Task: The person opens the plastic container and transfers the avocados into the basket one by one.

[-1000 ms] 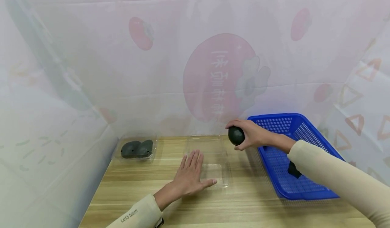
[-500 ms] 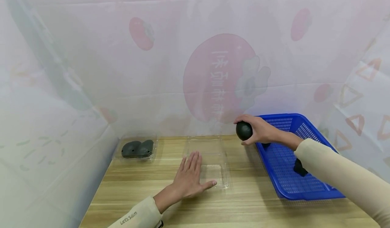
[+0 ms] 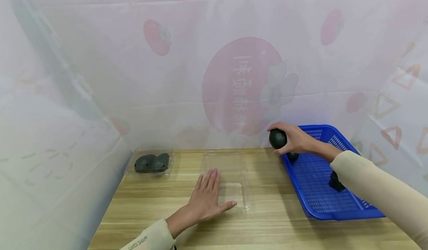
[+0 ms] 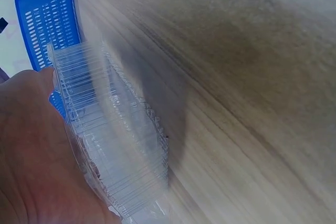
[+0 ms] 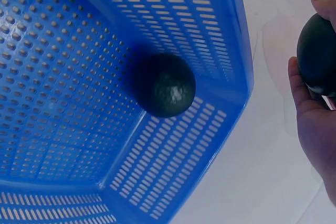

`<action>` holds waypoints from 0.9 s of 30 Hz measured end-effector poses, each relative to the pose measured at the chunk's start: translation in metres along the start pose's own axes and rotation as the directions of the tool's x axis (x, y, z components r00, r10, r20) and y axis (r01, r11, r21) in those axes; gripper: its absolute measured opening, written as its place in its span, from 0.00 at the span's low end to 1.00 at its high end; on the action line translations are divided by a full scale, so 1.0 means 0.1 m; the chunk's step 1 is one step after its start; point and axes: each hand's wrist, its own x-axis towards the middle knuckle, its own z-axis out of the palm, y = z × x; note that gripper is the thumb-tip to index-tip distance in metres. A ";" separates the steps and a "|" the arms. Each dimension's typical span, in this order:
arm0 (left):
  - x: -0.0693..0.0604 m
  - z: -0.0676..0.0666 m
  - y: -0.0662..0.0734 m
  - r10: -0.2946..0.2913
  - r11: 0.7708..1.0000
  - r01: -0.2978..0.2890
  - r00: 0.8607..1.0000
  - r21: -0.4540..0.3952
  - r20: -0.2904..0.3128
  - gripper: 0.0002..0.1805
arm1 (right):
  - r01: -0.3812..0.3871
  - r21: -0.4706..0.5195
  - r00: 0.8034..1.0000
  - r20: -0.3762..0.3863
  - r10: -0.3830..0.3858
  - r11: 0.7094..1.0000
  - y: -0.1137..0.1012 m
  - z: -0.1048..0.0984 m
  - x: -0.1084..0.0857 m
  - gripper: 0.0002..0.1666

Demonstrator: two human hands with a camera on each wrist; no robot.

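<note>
A dark ball (image 3: 278,139) sits between the right hand's (image 3: 295,138) thumb, on its near side, and the fingers, curved over its far side; they are parted by the ball's width, gripping it just left of the blue basket's (image 3: 314,194) far end. A second ball (image 5: 167,85) lies inside the basket. The left hand (image 3: 206,198) rests on the open clear box (image 3: 230,192), four fingers straight, thumb spread right. A filled box (image 3: 171,152) stands far left.
</note>
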 end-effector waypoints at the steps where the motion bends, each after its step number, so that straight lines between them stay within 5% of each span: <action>1: -0.01 0.00 0.00 0.000 1.000 0.000 1.000 0.000 0.001 0.65 | -0.007 -0.001 1.000 0.000 0.007 1.000 0.01 -0.01 -0.01 0.46; 18: -0.23 -0.14 -0.03 0.020 0.998 -0.020 1.000 -0.061 0.004 0.60 | -0.048 -0.062 0.998 -0.041 0.046 0.997 0.29 -0.20 -0.18 0.44; 27: -0.34 -0.08 -0.10 0.033 0.998 -0.035 0.999 -0.047 -0.042 0.60 | -0.051 -0.082 0.999 -0.023 0.049 0.995 0.45 -0.27 -0.25 0.44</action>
